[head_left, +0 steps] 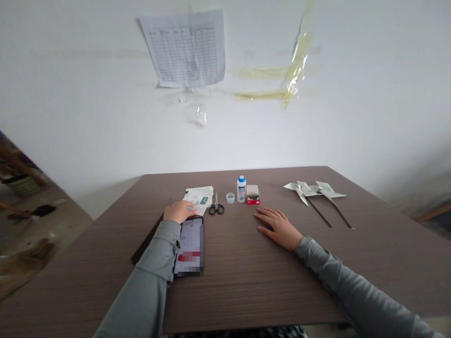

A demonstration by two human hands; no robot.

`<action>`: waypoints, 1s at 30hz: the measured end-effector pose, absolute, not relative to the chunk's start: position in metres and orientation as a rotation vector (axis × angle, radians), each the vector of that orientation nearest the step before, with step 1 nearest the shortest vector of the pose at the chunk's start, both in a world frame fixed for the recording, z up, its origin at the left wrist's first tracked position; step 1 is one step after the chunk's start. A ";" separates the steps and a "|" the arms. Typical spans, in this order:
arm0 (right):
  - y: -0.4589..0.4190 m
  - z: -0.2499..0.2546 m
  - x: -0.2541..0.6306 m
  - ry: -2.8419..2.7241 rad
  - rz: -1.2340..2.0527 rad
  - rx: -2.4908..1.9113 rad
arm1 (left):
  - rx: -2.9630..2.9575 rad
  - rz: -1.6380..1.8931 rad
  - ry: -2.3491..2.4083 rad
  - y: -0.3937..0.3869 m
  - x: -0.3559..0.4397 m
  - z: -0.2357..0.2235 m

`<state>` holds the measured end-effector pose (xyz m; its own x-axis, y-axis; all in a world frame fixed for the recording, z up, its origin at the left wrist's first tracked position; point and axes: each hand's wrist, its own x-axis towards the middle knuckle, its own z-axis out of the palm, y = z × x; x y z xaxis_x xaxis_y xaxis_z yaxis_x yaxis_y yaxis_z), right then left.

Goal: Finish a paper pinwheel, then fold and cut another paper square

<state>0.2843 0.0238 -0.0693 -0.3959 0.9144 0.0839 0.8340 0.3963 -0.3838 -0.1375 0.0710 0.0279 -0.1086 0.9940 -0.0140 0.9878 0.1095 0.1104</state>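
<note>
My left hand (179, 211) lies over the near left edge of a small stack of white paper sheets (203, 196), its fingers resting on the paper and its thumb apart from them. Under its wrist is a smartphone (190, 239) with a lit screen. Dark sticks (148, 240) lie left of the phone, partly under my forearm. My right hand (280, 227) rests palm down on the table, fingers spread, holding nothing. Near it stand a small red box of metal pins (253, 199) and a white glue bottle (241, 191) with a blue cap.
Black-handled scissors (216, 209) and a small translucent cup (230, 198) lie between the paper and bottle on the brown table (232, 286). Two paper pinwheels (329, 190) on dark sticks lie at right. Behind the table, a printed sheet (190, 51) is taped to the wall.
</note>
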 end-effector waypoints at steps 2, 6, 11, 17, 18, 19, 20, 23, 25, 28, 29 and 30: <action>0.024 -0.070 0.284 -2.382 0.412 -1.531 | 2.011 0.053 2.284 0.070 -0.138 0.028; 0.024 -0.071 0.284 -2.370 0.398 -1.516 | 1.996 0.035 2.300 0.070 -0.136 0.029; 0.025 -0.073 0.285 -2.376 0.384 -1.507 | 1.964 0.048 2.320 0.070 -0.135 0.029; 0.025 -0.072 0.284 -2.373 0.398 -1.516 | 1.975 0.079 2.324 0.069 -0.135 0.028; 0.025 -0.071 0.284 -2.373 0.404 -1.525 | 1.976 0.084 2.324 0.069 -0.135 0.028; 0.025 -0.071 0.284 -2.373 0.410 -1.534 | 1.978 0.088 2.323 0.068 -0.135 0.027; 0.025 -0.070 0.284 -2.371 0.414 -1.540 | 1.979 0.092 2.323 0.067 -0.134 0.026; 0.024 -0.069 0.283 -2.367 0.423 -1.544 | 1.984 0.100 2.330 0.063 -0.133 0.025; 0.024 -0.068 0.283 -2.371 0.427 -1.544 | 1.986 0.102 2.338 0.061 -0.131 0.025; 0.024 -0.069 0.283 -2.380 0.424 -1.546 | 1.992 0.111 2.353 0.058 -0.130 0.029; 0.024 -0.069 0.283 -2.383 0.422 -1.542 | 1.992 0.114 2.359 0.057 -0.129 0.031; 0.025 -0.069 0.283 -2.385 0.419 -1.537 | 1.992 0.117 2.365 0.057 -0.129 0.033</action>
<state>0.2835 0.0245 -0.0691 -0.3992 0.9141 0.0709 0.8352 0.3945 -0.3832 -0.1287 0.0568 0.0328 -0.1707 0.9853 0.0123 0.9817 0.1690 0.0883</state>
